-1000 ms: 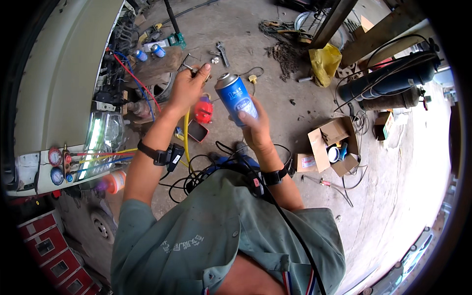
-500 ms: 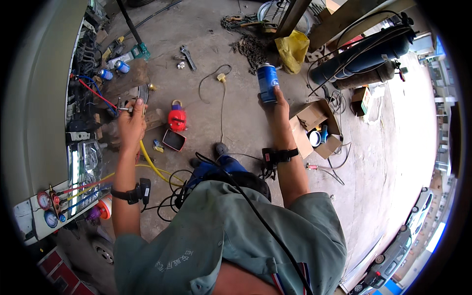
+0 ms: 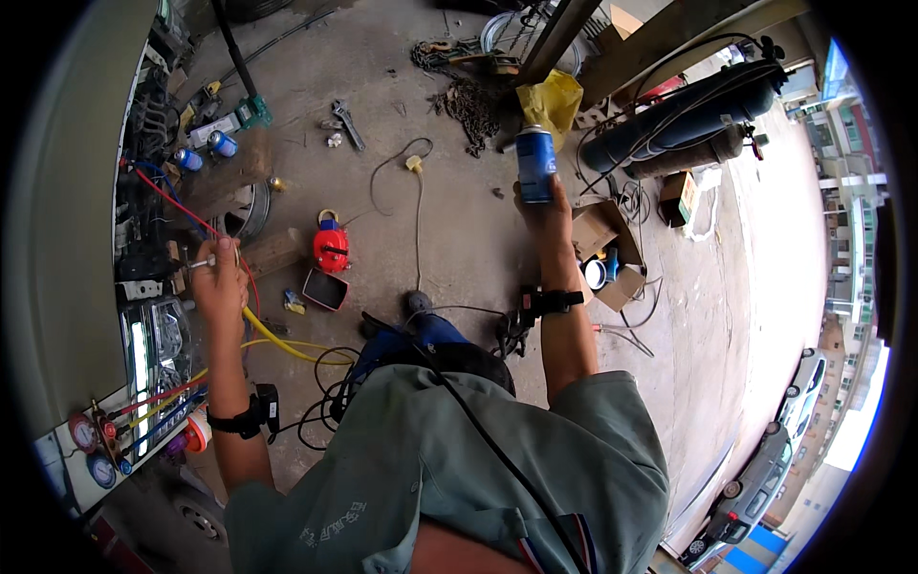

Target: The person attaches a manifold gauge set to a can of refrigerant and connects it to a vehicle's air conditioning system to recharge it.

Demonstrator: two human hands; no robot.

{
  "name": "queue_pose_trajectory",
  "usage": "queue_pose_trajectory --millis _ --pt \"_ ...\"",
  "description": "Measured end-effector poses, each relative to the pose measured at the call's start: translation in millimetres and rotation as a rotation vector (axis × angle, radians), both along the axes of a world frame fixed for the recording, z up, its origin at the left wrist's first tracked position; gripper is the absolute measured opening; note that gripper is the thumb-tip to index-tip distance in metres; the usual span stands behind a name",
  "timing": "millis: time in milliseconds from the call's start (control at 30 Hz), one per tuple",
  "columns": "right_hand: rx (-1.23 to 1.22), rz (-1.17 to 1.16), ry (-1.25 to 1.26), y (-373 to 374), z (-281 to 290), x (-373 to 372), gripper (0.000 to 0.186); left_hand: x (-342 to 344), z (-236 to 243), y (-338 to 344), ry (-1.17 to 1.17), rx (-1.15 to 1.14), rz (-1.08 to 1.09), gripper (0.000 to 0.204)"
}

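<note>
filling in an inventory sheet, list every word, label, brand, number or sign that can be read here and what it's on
I don't copy wording out, but it shows here:
Blue can in the right hand: printing too blurred to read.
Shirt: small pale characters, not transcribed.
Red gauge and blue gauge: dial marks too small to read.

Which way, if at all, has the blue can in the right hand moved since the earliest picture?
Yes: against the adjustable wrench, the blue can in the right hand has moved rightward, away from it and toward the open cardboard box.
</note>
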State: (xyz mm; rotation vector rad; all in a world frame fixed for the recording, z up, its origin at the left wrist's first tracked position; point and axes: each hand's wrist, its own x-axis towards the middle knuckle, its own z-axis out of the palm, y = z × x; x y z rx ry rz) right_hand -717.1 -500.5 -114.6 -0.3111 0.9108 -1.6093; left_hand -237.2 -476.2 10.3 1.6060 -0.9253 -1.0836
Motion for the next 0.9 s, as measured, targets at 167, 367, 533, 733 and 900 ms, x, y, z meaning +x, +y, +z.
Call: queue_pose_trajectory --millis 167,367,533,733,900 --pt "-0.183 0.047 -0.097 7 25 11 0.055 30 -20 0 0.062 -0.096 0.029 0.032" --pt "-0.216 0.108 -0.141 5 19 10 0.057 50 -28 4 0.053 -0.091 0.026 0.033" --pt "0.033 -0.023 -0.166 -34 3 20 0.057 72 -39 -6 0.041 -0.058 0.143 0.031" --pt "0.408 -0.075 -0.043 -123 -93 -9 0.054 84 -42 -31 -0.028 -0.005 0.323 0.033" --pt "0.599 -0.093 0.163 -217 -109 -26 0.058 84 -38 -53 -0.105 0.050 0.455 0.025"
